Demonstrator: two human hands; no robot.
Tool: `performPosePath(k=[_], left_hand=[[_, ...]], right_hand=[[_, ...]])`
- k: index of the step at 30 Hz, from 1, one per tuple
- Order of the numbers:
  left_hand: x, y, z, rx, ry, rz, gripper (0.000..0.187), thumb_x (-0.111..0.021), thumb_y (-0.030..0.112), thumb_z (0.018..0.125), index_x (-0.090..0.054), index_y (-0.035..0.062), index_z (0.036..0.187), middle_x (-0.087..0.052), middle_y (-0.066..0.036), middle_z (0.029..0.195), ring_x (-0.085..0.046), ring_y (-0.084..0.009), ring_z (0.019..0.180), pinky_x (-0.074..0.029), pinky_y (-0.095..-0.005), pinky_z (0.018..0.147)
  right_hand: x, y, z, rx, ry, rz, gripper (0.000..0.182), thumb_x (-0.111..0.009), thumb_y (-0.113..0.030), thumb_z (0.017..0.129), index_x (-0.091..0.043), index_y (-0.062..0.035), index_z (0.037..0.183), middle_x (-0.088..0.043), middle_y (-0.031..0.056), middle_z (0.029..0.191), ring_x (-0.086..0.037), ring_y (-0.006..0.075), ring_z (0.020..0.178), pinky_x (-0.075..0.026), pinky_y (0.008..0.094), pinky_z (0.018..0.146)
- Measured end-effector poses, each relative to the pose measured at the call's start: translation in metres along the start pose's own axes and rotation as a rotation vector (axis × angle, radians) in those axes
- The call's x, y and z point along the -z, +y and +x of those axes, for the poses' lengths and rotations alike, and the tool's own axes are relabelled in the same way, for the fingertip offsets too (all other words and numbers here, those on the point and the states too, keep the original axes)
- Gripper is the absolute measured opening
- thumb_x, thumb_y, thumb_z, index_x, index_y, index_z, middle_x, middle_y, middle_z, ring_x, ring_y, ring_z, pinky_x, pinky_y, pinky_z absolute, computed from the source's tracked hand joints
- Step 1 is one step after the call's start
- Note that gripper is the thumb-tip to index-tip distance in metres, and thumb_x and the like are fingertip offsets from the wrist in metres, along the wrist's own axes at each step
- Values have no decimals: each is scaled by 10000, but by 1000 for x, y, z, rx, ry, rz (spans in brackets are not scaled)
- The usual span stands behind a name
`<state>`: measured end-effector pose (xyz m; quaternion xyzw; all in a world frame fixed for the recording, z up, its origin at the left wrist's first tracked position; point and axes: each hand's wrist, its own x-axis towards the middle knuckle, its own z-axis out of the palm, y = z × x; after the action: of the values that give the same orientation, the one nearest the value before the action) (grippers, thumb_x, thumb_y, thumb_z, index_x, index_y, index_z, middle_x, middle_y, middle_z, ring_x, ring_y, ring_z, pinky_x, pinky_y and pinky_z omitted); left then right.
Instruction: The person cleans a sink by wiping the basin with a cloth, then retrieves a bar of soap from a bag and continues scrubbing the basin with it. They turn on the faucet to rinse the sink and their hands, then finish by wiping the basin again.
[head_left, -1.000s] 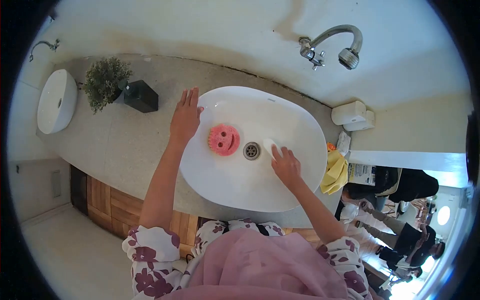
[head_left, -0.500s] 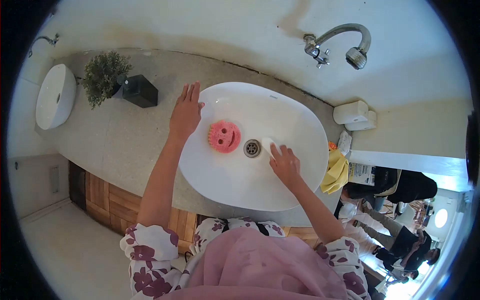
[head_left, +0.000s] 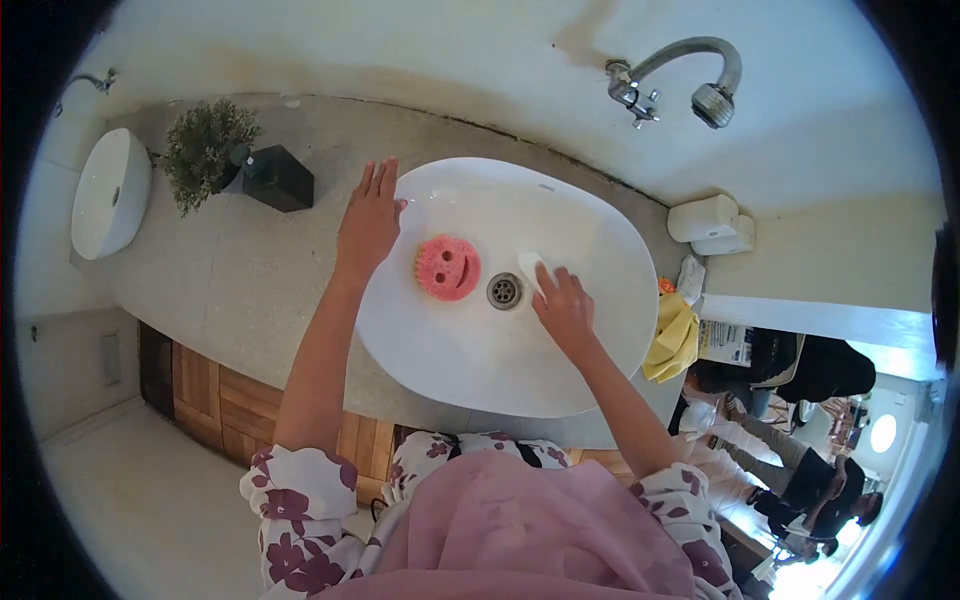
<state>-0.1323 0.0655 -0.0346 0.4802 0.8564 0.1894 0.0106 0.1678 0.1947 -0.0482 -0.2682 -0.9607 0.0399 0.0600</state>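
A white oval basin (head_left: 480, 375) sits on the counter in front of me. My left hand (head_left: 367, 228) lies flat on its left rim, fingers stretched out and nothing in them. Inside the basin, my right hand (head_left: 565, 312) presses a small white rounded piece (head_left: 529, 266) against the bottom, just right of the drain (head_left: 505, 291). The fingers partly cover that piece; it looks like a bar of soap, but I cannot be sure. Left of the drain rests a pink round sponge (head_left: 448, 268) with a smiley face cut into it.
A chrome faucet (head_left: 672, 72) juts from the wall above. On the left stand a dark soap dispenser (head_left: 279, 179), a potted plant (head_left: 207, 150) and a second basin (head_left: 112, 195). At right are paper rolls (head_left: 703, 219) and a yellow cloth (head_left: 672, 338). People (head_left: 815, 490) appear beyond.
My right hand has slid slightly up and left along the basin bottom with the white piece. My left hand stays on the rim, and the sponge lies in the same spot.
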Motion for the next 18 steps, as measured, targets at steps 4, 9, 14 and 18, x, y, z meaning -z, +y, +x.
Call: performPosePath(k=[4,9,14,18], left_hand=[[-1,-1,0,-15,14,-4,611,-574,160,895,-299,6,1418,-410,-182,1421,-321,-347,1361,-352,-432,1064],[-3,-1,0,-4,7,7,615,-579,160,894,-297,4,1417,-412,-184,1417,-334,-346,1355,-358,-435,1060],[-3,-2,-1,-13,8,4,603,-574,164,898,-303,-1,1411,-411,-187,1417,-333,-343,1356,-354,-433,1063],[-4,-3,0,-1,7,3,597,-573,162,898,-309,-5,1406,-418,-185,1412,-336,-343,1354,-351,-432,1067]], right_hand=[[-1,2,1,-8,2,19,504,-685,-174,757,-552,-113,1239,-559,119,988,-604,274,846,-553,387,627],[11,12,-31,55,17,-50,461,-668,-157,720,-595,-111,1172,-573,98,919,-622,236,751,-570,316,597],[-3,-2,4,-21,44,-8,507,-676,-182,767,-545,-118,1253,-551,120,1000,-600,262,880,-554,377,621],[6,4,-18,-12,-69,-9,493,-667,-186,775,-546,-123,1249,-552,117,998,-599,259,882,-556,376,620]])
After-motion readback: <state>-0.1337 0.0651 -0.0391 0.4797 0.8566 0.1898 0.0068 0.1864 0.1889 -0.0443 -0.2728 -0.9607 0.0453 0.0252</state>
